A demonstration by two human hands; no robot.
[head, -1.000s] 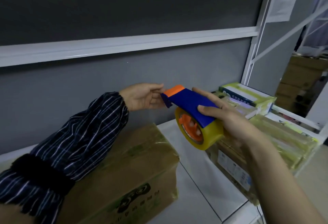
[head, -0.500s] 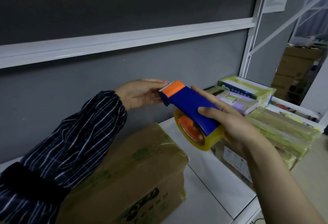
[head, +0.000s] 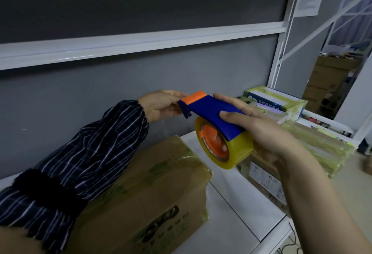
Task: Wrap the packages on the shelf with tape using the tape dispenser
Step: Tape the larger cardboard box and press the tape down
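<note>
A blue tape dispenser [head: 213, 114] with an orange tip and a roll of clear yellowish tape [head: 235, 153] hangs above the white shelf [head: 239, 199]. My right hand [head: 259, 131] grips the dispenser over its blue back and the roll. My left hand [head: 163, 104], in a striped dark sleeve, pinches at the dispenser's orange cutter end. Below my left arm lies a brown cardboard box [head: 153, 193] wrapped in tape. A second taped package [head: 263, 175] with a white label lies under my right hand.
Several flat taped packages [head: 318, 143] and printed boxes [head: 275, 98] are stacked at the right end of the shelf. A white shelf beam [head: 141, 40] runs overhead, a white upright post [head: 278, 56] stands at the right. Cardboard cartons [head: 326, 78] are stacked beyond.
The dispenser and both hands have stayed together above the box, shifting slightly. The view has tilted a little; the dispenser's tip has turned flatter.
</note>
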